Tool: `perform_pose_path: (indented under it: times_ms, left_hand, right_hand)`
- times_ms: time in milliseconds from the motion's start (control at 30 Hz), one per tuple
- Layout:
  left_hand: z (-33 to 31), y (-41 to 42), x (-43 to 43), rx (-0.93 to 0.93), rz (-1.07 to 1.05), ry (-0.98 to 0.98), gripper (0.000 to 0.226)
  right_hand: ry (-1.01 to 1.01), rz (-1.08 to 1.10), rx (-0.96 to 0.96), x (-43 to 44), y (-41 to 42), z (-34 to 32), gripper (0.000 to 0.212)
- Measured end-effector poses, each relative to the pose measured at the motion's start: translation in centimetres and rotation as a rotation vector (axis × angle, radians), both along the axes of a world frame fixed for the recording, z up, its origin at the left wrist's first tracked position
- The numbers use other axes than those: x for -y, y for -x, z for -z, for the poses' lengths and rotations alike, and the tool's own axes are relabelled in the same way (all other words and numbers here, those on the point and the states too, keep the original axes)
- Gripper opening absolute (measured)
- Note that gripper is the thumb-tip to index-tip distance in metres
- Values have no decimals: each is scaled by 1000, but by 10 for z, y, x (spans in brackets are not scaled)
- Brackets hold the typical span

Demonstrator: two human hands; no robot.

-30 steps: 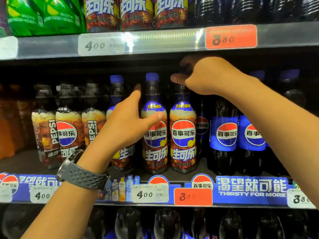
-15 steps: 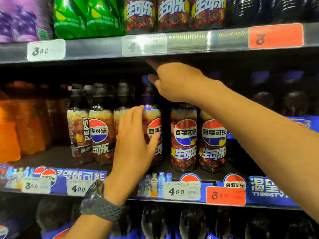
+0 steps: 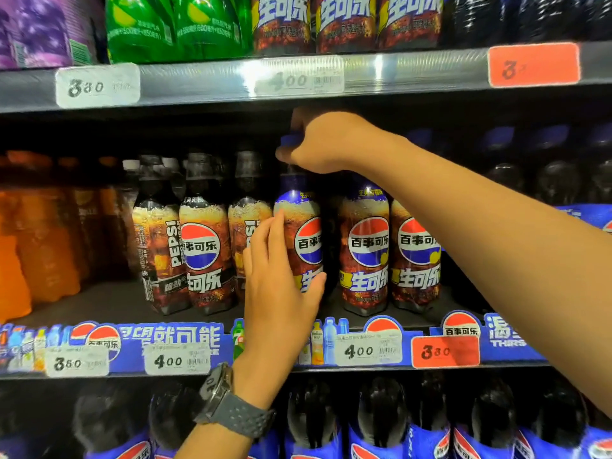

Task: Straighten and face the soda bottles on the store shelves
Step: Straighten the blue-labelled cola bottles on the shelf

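On dark shelf (image 3: 99,303), right hand (image 3: 328,140) pinches blue cap (image 3: 289,140), left hand (image 3: 281,293) clasps glossy rounded bottle (image 3: 303,223).

Shop: shelves (image 3: 205,81) w/ price tags (image 3: 368,351), rows of soda bottles (image 3: 364,246).

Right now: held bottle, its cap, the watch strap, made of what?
Held bottle: likely clear plastic, dark drink showing at the neck, under a glossy printed sleeve.
Cap: blue, probably plastic; mostly covered.
Watch strap: grey, dimpled, dull; rubber or silicone, possibly metal mesh.
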State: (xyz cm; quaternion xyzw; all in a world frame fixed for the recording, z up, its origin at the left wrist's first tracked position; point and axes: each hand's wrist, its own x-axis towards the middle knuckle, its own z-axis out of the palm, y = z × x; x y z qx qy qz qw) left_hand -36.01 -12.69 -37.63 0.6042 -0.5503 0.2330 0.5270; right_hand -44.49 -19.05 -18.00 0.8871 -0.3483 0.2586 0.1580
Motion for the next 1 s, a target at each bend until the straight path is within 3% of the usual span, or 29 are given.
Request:
perform_pose_path:
  times_ms: [267,667,767,867,933,1000]
  left_hand:
    - [6,8,0,-49,67,-8,97]
    - [10,13,2,-79,195,-48,90]
    - [7,7,-10,-81,186,-18,74]
    - [7,-22,-31,-49,23,116,47]
    - [8,-53,-43,-77,-70,148,42]
    - [12,-80,-52,-129,-108,107,47]
  right_hand:
    - [-29,13,127,8,6,1,58]
    - [-13,54,54,9,21,-3,61]
    - [205,101,113,-10,25,13,55]
    - [494,-117,338,-39,21,61,40]
    - [311,-339,554,-59,8,104,34]
    - [-52,-395,681,-71,-11,147,44]
